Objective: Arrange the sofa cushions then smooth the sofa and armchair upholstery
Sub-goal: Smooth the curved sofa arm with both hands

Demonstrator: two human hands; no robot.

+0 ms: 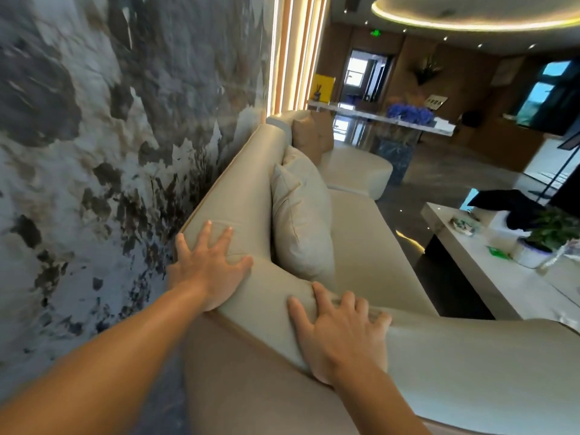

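Observation:
A cream leather sofa (361, 233) runs along the marbled wall, seen from its near corner. My left hand (208, 265) lies flat with fingers spread on top of the backrest. My right hand (340, 334) rests palm down, fingers apart, on the near armrest where it meets the back. A cream cushion (301, 221) leans upright against the backrest just beyond my hands. Farther along, a tan cushion (309, 136) stands at the sofa's far end. Neither hand holds anything.
A white coffee table (489, 277) with a potted plant (546, 237) and small items stands to the right of the sofa. The marbled wall (94, 152) is close on the left. A counter with blue flowers (409, 114) lies beyond the sofa.

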